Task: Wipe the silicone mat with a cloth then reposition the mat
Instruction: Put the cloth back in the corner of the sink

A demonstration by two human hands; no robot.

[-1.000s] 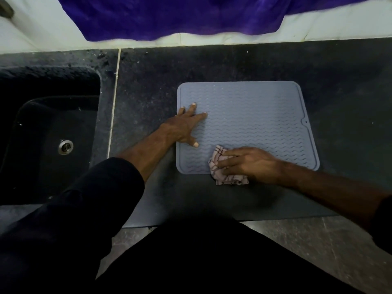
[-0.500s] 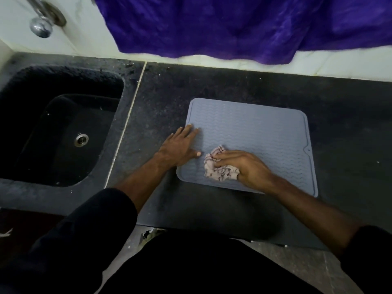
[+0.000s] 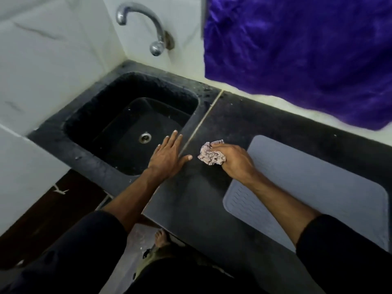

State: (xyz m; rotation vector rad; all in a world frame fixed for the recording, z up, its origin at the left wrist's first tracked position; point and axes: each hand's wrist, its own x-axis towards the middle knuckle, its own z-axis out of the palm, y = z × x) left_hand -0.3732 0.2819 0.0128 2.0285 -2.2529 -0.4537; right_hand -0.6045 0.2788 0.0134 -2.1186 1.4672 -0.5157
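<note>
A dark stone bench (image 3: 201, 200) is carrying the grey ribbed silicone mat (image 3: 322, 187), lying flat under the right forearm. The right hand (image 3: 234, 160) is clutching a crumpled checked cloth (image 3: 211, 155); the left hand (image 3: 167, 154) is resting spread flat beside it.

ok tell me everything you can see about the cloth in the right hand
The small crumpled pale cloth with dark check lines looks like thin woven fabric, bunched into a wad. The right hand grips its right side, and most of it sticks out past the fingers. It sits over the dark stone counter, left of the grey silicone mat; whether it touches the counter is unclear.
</note>
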